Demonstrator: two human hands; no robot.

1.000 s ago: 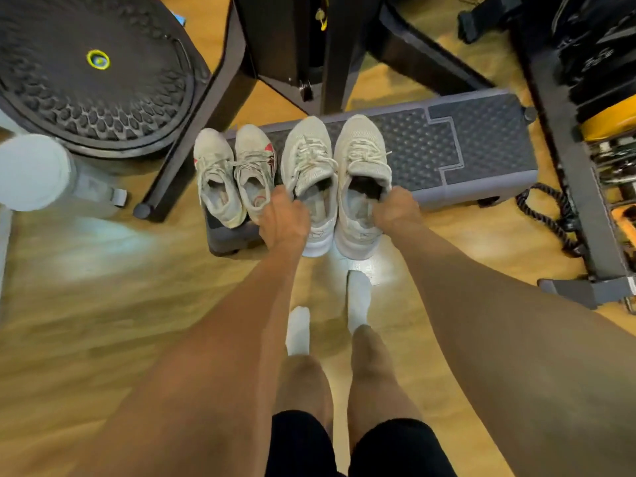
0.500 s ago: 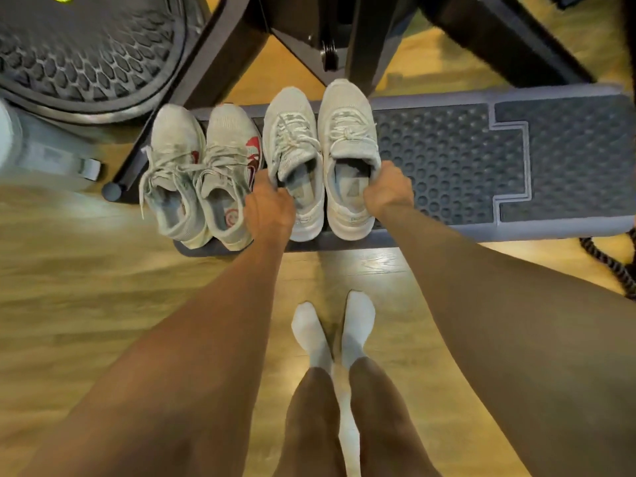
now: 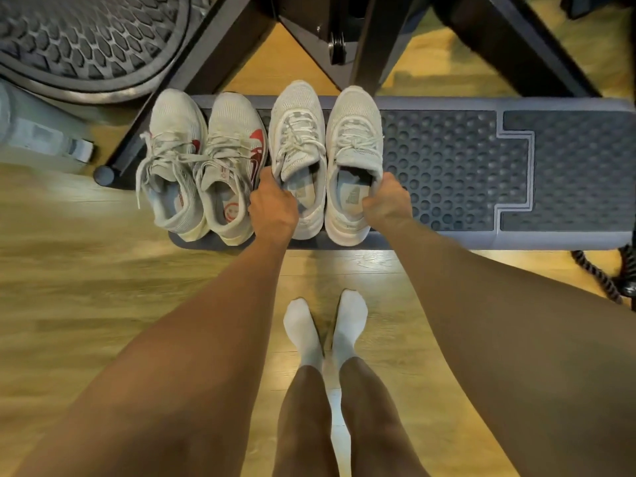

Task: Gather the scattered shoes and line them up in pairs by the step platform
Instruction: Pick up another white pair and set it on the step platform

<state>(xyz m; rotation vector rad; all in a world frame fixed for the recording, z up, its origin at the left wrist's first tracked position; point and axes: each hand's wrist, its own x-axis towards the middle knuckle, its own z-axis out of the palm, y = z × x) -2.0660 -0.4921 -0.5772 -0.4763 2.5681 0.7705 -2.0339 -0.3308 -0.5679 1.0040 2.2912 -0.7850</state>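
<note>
Two pairs of shoes rest side by side on the left end of the grey step platform, toes pointing away from me. The left pair is grey with red marks: one shoe and its mate. The right pair is plain white mesh. My left hand grips the collar of the left white shoe. My right hand grips the collar of the right white shoe. Both white shoes sit flat on the platform, heels at its front edge.
Black machine frame legs stand right behind the platform. A round dark textured disc lies at the top left, a pale cylinder below it. A black rope lies at the right. My socked feet stand on the wooden floor.
The white pair has gone from hanging off the platform's front edge to lying fully on it, further back. My view has moved closer. Both hands keep their grip.
</note>
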